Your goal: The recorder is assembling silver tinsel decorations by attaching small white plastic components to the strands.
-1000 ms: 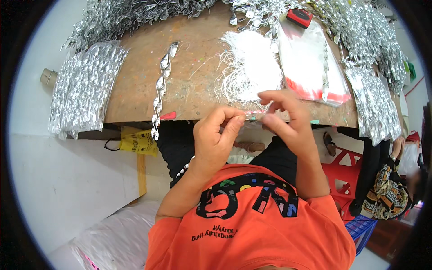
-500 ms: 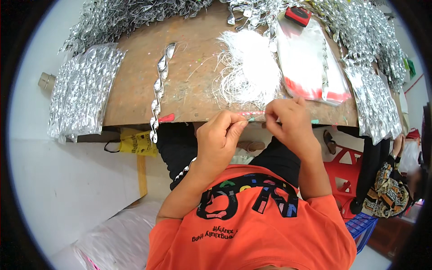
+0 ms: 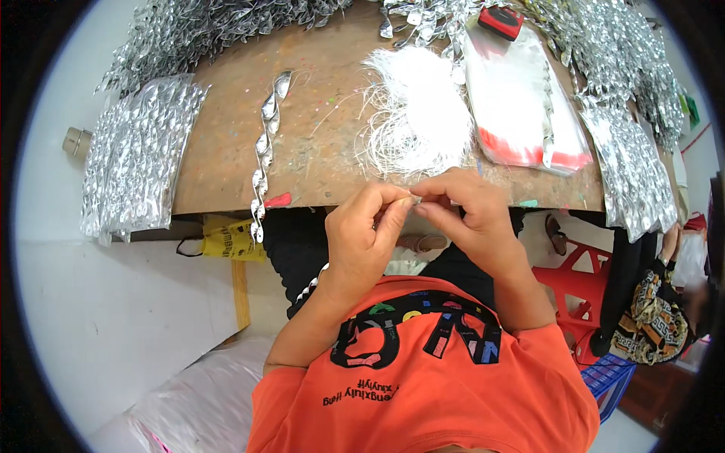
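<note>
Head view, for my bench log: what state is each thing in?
Left hand: pinched on unidentifiable small item
Right hand: meeting left; grip unclear
Twisted silver strip: near end overhanging table
White strings: loosely heaped
Clear bags: stacked flat
Red-black device: over bags' far end

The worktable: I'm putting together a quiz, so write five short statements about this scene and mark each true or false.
1. White string lies on the table. True.
2. The left hand is far from the right hand. False: their fingers are close together.
3. A twisted silver strip reaches past the table's near edge. True.
4. The yellow bag is on top of the table. False: it is below the edge.
5. The shirt is orange. True.
</note>
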Demonstrator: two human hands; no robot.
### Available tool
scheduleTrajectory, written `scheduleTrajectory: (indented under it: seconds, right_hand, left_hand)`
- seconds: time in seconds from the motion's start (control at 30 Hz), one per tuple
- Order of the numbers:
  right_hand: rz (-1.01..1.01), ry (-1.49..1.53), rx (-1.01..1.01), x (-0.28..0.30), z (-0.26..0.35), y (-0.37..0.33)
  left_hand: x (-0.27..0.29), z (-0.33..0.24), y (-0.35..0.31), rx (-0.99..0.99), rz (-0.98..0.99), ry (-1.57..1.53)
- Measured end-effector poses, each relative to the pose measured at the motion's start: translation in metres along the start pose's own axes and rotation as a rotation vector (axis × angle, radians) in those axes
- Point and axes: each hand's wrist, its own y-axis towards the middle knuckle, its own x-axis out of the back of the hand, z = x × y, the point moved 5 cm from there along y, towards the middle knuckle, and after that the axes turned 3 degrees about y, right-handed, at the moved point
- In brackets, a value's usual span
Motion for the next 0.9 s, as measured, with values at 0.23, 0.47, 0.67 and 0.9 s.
scheduleTrajectory:
  seconds: [0.23, 0.47, 0.67, 0.9]
  right_hand:
    - [-0.106, -0.163, 0.089, -0.004, -0.005, 0.000]
    - [-0.190, 0.595, -0.236, -0.011, -0.021, -0.004]
    - [-0.024, 1.048, -0.335, -0.023, -0.027, -0.001]
    - [0.027, 1.072, -0.370, -0.023, -0.026, -0.003]
  left_hand:
    - [0.000, -0.001, -0.003, -0.077, -0.013, 0.027]
    - [-0.010, 0.011, -0.006, 0.286, 0.124, -0.489]
    - [-0.005, 0.008, -0.005, 0.178, 0.016, -0.419]
    - [-0.005, 0.007, -0.005, 0.161, 0.023, -0.472]
